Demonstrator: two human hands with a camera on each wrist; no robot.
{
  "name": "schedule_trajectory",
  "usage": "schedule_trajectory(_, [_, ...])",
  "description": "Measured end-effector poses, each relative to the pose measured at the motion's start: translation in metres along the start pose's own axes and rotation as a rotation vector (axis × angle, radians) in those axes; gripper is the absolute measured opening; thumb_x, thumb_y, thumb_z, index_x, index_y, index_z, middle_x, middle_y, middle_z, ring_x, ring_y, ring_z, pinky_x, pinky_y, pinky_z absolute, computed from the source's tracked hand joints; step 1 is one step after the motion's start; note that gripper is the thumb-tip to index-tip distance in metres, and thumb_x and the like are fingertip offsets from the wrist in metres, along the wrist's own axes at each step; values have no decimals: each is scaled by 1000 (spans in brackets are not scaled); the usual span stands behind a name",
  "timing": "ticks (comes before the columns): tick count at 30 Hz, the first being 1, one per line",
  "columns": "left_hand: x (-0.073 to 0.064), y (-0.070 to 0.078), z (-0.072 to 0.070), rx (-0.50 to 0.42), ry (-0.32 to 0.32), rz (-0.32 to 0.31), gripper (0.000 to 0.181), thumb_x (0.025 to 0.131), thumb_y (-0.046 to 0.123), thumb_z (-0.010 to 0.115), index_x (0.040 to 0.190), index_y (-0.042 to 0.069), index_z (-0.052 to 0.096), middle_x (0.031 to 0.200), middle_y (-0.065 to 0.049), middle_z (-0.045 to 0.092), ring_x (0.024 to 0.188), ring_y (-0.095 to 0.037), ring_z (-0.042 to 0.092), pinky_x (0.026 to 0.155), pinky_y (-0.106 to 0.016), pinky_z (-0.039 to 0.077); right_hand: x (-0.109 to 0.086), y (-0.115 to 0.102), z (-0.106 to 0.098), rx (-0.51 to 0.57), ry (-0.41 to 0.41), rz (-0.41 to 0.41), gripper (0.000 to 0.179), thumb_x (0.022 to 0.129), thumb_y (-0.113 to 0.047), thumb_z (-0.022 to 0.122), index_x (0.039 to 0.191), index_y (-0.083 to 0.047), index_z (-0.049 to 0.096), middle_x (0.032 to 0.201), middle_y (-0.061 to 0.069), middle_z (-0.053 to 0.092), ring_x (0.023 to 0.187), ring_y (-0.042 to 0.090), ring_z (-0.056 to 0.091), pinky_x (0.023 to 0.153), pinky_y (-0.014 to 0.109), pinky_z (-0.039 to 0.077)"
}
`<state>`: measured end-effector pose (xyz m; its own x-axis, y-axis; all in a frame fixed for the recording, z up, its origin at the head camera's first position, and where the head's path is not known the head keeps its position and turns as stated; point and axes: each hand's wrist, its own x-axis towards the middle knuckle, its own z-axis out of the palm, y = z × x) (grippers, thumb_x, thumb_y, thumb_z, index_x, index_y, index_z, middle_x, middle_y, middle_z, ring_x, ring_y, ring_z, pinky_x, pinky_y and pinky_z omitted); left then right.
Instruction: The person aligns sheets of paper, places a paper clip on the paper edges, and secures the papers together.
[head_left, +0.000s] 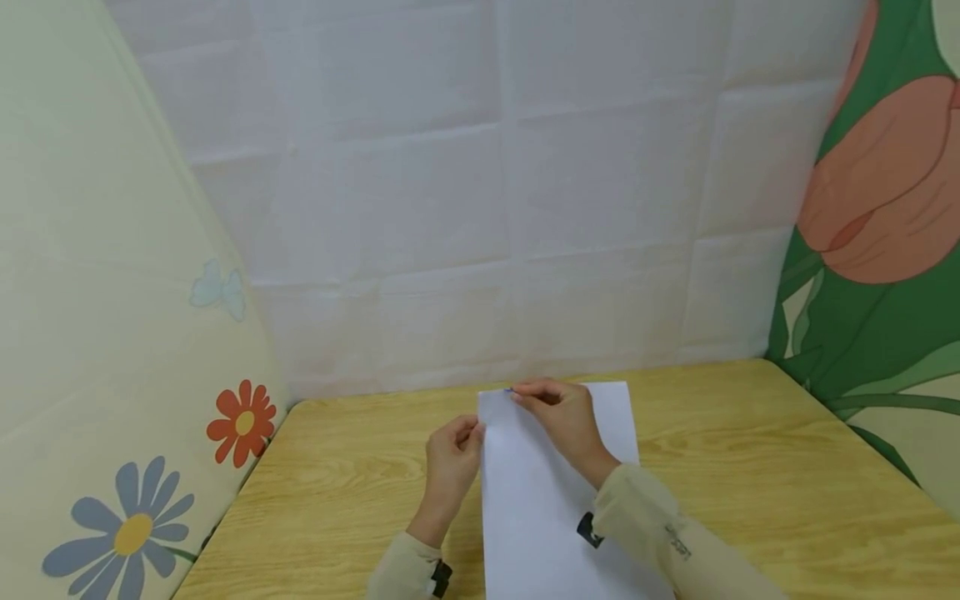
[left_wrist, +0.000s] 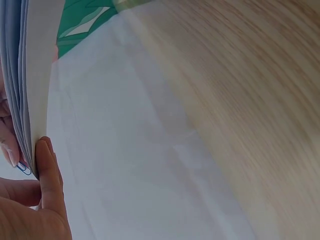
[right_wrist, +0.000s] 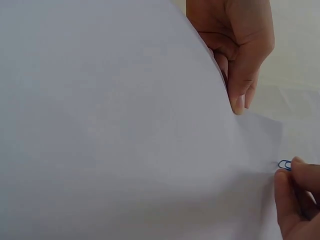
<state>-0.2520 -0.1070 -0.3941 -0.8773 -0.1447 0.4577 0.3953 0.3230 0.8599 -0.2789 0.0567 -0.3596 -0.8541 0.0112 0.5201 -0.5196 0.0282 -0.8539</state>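
Observation:
A stack of white paper sheets point(head_left: 540, 483) is held up above the table, its several layers showing edge-on in the left wrist view. My left hand point(head_left: 452, 458) pinches the stack at its left edge near the upper corner, thumb on one face and fingers point(left_wrist: 49, 172) on the other. Between thumb and fingertips, my right hand point(head_left: 566, 421) pinches a blue paper clip point(right_wrist: 285, 164). The clip's looped end is right at the top edge of the paper, close to the corner that the left hand grips.
The wood-grain table point(head_left: 360, 467) spreads around the paper. Behind it hangs a creased white cloth point(head_left: 450, 208). Flower-printed panels stand on the left point(head_left: 90, 292) and right point(head_left: 885, 292). Dark straps point(head_left: 590, 529) sit at both sleeves.

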Motion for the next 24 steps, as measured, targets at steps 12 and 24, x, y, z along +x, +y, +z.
schedule_trajectory(12, [0, -1, 0, 17, -8, -10, 7, 86, -7, 65, 90, -8, 71, 80, -17, 71, 64, -13, 63, 55, -19, 50, 1, 1, 2, -20, 2, -6, 10, 77, 3, 77, 87, 3, 75, 90, 15, 72, 83, 10, 68, 72, 20, 54])
schedule_trajectory(24, [-2, -3, -1, 24, 8, 67, 6, 86, -7, 66, 88, -7, 71, 79, -15, 71, 61, -9, 60, 54, -19, 48, 1, -2, 4, -28, -22, 0, 10, 78, 2, 76, 88, 2, 75, 92, 14, 72, 85, 10, 68, 74, 22, 54])
